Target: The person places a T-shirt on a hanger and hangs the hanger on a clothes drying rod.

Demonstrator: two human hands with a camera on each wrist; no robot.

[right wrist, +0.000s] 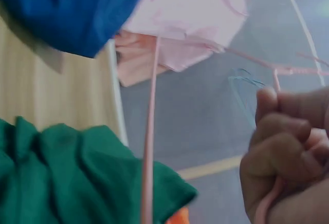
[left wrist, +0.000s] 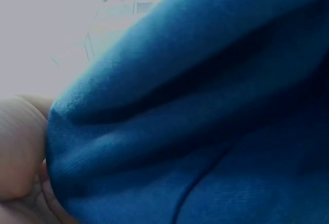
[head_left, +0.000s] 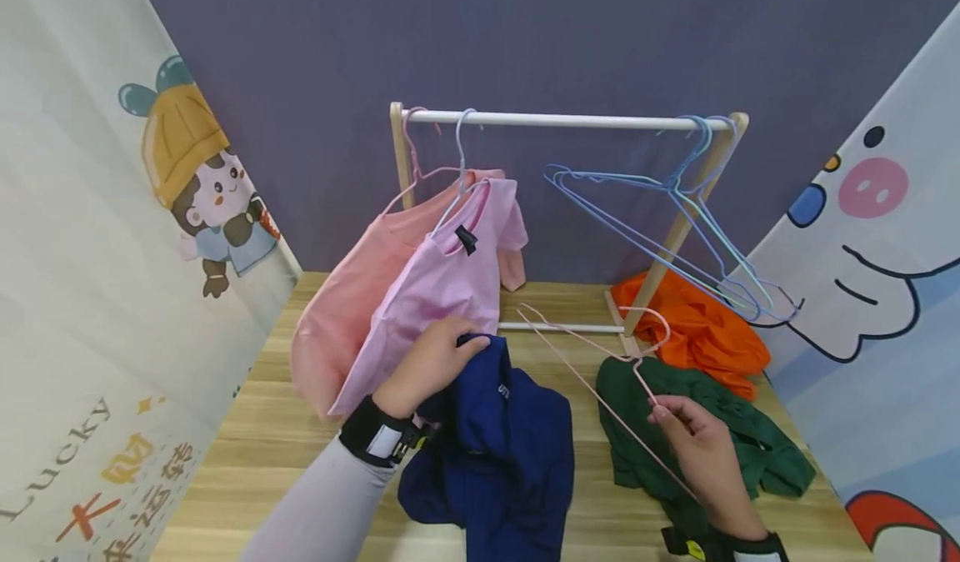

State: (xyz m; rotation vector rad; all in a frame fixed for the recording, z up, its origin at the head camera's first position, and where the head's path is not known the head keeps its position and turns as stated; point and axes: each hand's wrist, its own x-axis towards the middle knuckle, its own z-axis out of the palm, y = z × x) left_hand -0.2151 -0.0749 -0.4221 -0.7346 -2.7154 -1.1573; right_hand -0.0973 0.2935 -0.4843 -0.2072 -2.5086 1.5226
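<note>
My left hand (head_left: 438, 358) grips the upper edge of a navy blue garment (head_left: 517, 437) with small white lettering; its lower part drapes over the table. In the left wrist view the blue cloth (left wrist: 195, 111) fills most of the picture, with thumb and fingers at its edge. Over on the right, my right hand (head_left: 697, 445) pinches a pink wire hanger (head_left: 581, 374) by one shoulder, close below the hook. The hanger's far tip points toward the blue garment. Fingers curl round the pink wire in the right wrist view, where the hanger's long bar (right wrist: 149, 147) crosses the dark green garment (right wrist: 77, 167).
A rack with a white rail (head_left: 562, 120) stands at the back. On its left hang a peach garment (head_left: 337, 312) and a lilac shirt (head_left: 450, 270); several blue hangers (head_left: 667, 185) hang on its right. An orange garment (head_left: 697, 324) lies by the rack's right foot.
</note>
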